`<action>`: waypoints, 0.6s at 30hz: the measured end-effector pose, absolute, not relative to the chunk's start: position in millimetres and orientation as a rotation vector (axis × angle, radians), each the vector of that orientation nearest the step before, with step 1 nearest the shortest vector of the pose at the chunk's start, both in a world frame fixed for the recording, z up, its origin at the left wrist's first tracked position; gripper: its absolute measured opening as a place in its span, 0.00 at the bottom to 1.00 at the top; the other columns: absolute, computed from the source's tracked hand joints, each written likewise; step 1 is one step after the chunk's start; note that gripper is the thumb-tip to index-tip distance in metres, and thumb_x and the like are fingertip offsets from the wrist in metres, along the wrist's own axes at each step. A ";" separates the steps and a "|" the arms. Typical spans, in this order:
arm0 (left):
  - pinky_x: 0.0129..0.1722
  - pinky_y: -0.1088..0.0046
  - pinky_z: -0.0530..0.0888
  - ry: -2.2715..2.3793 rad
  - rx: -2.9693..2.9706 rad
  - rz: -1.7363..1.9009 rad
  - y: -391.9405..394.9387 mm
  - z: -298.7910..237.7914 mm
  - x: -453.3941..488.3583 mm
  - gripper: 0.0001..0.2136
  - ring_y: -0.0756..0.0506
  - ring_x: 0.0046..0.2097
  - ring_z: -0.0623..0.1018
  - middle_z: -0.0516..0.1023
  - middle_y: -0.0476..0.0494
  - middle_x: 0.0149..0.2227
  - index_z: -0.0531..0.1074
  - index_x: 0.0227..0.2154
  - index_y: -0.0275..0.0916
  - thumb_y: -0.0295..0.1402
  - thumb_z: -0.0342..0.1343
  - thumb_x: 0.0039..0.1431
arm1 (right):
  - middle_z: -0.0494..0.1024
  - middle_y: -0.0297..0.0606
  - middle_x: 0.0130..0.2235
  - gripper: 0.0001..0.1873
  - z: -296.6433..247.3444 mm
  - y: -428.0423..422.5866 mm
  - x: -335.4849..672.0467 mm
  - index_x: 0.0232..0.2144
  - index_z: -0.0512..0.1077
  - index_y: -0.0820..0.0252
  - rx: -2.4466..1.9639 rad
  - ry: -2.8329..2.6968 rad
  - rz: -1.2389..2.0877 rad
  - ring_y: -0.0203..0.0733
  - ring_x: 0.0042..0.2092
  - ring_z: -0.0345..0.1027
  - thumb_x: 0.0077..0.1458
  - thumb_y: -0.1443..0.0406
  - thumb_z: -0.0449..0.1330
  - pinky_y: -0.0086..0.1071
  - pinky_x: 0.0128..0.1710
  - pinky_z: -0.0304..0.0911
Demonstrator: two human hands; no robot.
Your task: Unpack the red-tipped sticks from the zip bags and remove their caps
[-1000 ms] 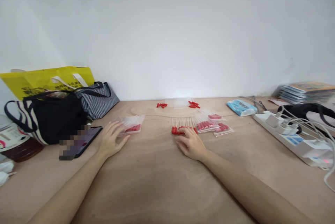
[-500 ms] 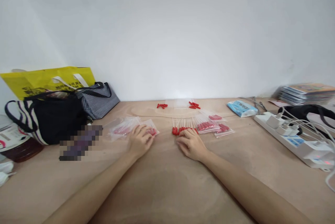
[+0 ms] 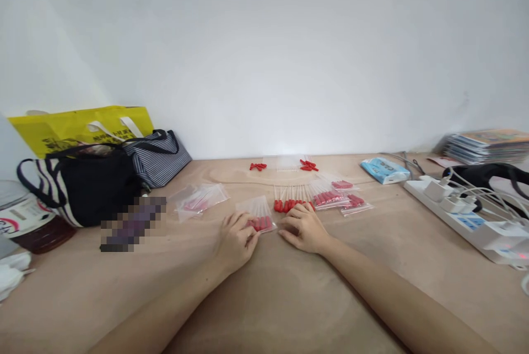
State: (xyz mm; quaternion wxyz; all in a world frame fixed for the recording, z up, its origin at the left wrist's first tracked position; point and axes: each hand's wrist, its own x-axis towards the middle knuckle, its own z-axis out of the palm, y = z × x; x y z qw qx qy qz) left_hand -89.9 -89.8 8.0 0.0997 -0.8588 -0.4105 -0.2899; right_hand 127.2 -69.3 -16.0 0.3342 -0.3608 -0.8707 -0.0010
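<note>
My left hand (image 3: pixel 236 239) lies on the wooden table (image 3: pixel 289 299), its fingers pressed on a small clear bag of red-tipped sticks (image 3: pixel 260 214). My right hand (image 3: pixel 303 226) rests just to the right, fingers curled over a loose row of red-tipped sticks (image 3: pixel 289 199). More filled clear bags (image 3: pixel 336 198) lie right of that row. Another pile of clear bags (image 3: pixel 200 199) lies to the left, apart from both hands.
Loose red caps (image 3: pixel 258 166) and more caps (image 3: pixel 308 165) lie near the wall. Striped and black bags (image 3: pixel 95 177) and a yellow bag (image 3: pixel 78 125) stand at left. A power strip with plugs (image 3: pixel 467 216), a blue packet (image 3: pixel 382 170) and stacked booklets (image 3: pixel 483 144) are at right.
My left hand has slid one clear bag from the left pile rightward, up beside my right hand. My right hand has barely moved.
</note>
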 end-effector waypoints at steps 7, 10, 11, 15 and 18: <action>0.41 0.61 0.62 -1.525 -2.588 -0.924 -77.1 7.0 -52.2 0.07 0.43 0.40 0.70 0.74 0.47 0.34 0.70 0.15 0.39 0.27 0.59 0.43 | 0.70 0.37 0.33 0.08 -19.7 -66.3 126.8 0.35 0.70 0.58 -0.858 -2.234 -0.080 0.38 0.36 0.59 0.50 0.66 0.56 0.33 0.35 0.49; 0.43 0.61 0.62 -1.737 -2.587 -0.980 -70.0 0.3 -47.3 0.06 0.44 0.40 0.70 0.73 0.48 0.33 0.71 0.14 0.40 0.28 0.61 0.41 | 0.69 0.36 0.32 0.05 -20.6 -63.5 126.9 0.30 0.71 0.57 -0.860 -2.245 -0.093 0.37 0.35 0.59 0.51 0.67 0.56 0.33 0.34 0.48; 0.43 0.61 0.63 -1.790 -2.589 -0.998 -68.6 -1.7 -47.3 0.06 0.44 0.39 0.70 0.73 0.48 0.33 0.71 0.14 0.40 0.29 0.62 0.40 | 0.69 0.36 0.31 0.04 -20.8 -62.6 126.8 0.30 0.71 0.57 -0.865 -2.245 -0.094 0.37 0.35 0.59 0.51 0.67 0.56 0.33 0.34 0.48; 0.42 0.64 0.64 -1.919 -2.590 -1.055 -67.7 -5.1 -49.8 0.05 0.45 0.39 0.71 0.72 0.48 0.33 0.73 0.15 0.41 0.29 0.63 0.39 | 0.69 0.35 0.31 0.05 -21.5 -60.2 125.2 0.28 0.71 0.57 -0.868 -2.244 -0.088 0.37 0.35 0.58 0.50 0.69 0.56 0.32 0.34 0.48; 0.42 0.64 0.65 -1.960 -2.593 -1.071 -68.8 -3.9 -50.9 0.05 0.45 0.39 0.71 0.72 0.48 0.33 0.73 0.15 0.41 0.30 0.64 0.39 | 0.69 0.35 0.31 0.04 -21.5 -59.6 123.3 0.26 0.71 0.58 -0.868 -2.251 -0.098 0.37 0.35 0.58 0.49 0.70 0.56 0.33 0.34 0.47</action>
